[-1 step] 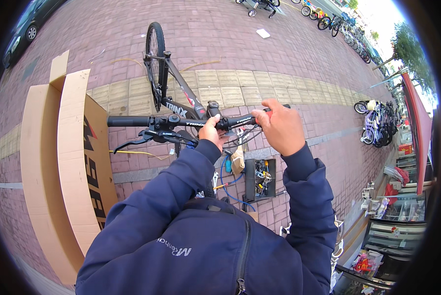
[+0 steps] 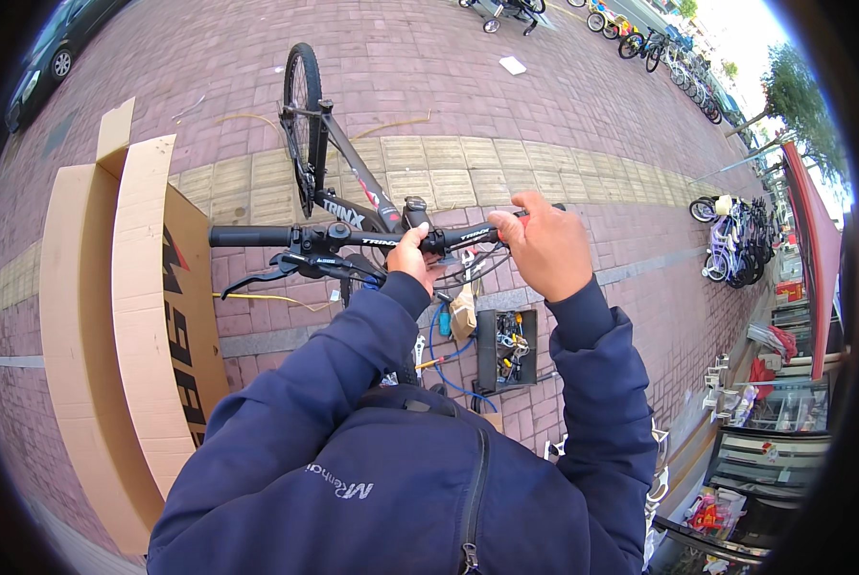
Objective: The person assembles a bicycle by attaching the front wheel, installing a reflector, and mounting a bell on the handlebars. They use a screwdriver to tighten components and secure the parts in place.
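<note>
A dark bicycle stands in front of me, its frame (image 2: 353,172) running away to the far wheel (image 2: 302,91). Its black handlebar (image 2: 358,240) lies crosswise, with a grip and a brake lever (image 2: 247,280) at the left end. My left hand (image 2: 412,259) is closed around the bar's middle beside the stem, thumb on top. Over the bar's right part, my right hand (image 2: 551,249) is closed on a red thing (image 2: 514,228), perhaps a tool's handle; the fingers hide most of it. Black cables (image 2: 482,273) loop below the bar.
An open cardboard box (image 2: 142,316) stands close on the left. Below the handlebar, a toolbox (image 2: 488,350) holds several tools, with a blue hose (image 2: 435,331) beside it. Parked bicycles (image 2: 736,240) and a shop front with goods line the right; a car (image 2: 56,57) is far left.
</note>
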The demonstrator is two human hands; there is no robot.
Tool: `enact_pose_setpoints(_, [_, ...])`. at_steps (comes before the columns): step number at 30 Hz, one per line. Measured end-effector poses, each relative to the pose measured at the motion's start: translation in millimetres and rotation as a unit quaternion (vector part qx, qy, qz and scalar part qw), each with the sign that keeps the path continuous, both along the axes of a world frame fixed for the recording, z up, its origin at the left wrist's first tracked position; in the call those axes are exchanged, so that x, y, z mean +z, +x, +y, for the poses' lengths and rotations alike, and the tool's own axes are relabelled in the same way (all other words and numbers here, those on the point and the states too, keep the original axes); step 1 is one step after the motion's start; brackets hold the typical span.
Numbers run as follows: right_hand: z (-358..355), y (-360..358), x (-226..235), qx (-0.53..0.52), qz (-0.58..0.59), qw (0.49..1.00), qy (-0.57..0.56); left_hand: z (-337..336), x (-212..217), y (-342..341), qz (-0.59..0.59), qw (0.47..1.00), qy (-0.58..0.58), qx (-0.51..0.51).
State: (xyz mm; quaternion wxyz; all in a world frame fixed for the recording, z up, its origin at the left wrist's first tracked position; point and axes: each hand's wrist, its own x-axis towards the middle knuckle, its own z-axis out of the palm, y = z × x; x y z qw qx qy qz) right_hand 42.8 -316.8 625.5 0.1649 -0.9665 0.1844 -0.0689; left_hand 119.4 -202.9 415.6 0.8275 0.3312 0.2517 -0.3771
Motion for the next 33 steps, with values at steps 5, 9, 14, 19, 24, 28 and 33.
enact_pose_setpoints(5, [-5.8,0.0,-3.9,0.091,-0.09,0.991,0.038,-1.1,0.0,0.4,0.0,1.0,0.002,0.002])
enact_pose_setpoints(9, [-10.5,-2.6,-5.3,0.02,-0.009,1.0,-0.014,-0.8,-1.6,0.6,-0.004,1.0,0.005,0.0])
enact_pose_setpoints(14, [-14.9,-4.9,-5.8,0.083,-0.07,0.994,0.03,-1.2,-5.1,1.1,-0.004,1.0,-0.002,-0.001])
enact_pose_setpoints(19, [-16.3,-6.6,-6.8,0.046,-0.051,0.998,-0.005,-2.3,-6.0,2.8,-0.006,1.0,0.012,-0.001])
enact_pose_setpoints(24, [-14.1,-5.9,-5.3,0.061,-0.052,0.997,-0.007,-0.7,-2.8,0.1,-0.013,1.0,0.012,0.004])
enact_pose_setpoints(28, [-15.2,-5.5,-3.3,0.056,-0.044,0.997,-0.006,0.1,-0.6,0.8,-0.017,1.0,0.007,0.006])
enact_pose_setpoints(33, [-18.5,-5.3,-6.7,0.052,-0.03,0.998,0.029,1.8,-0.9,-1.2,-0.014,1.0,0.012,0.002])
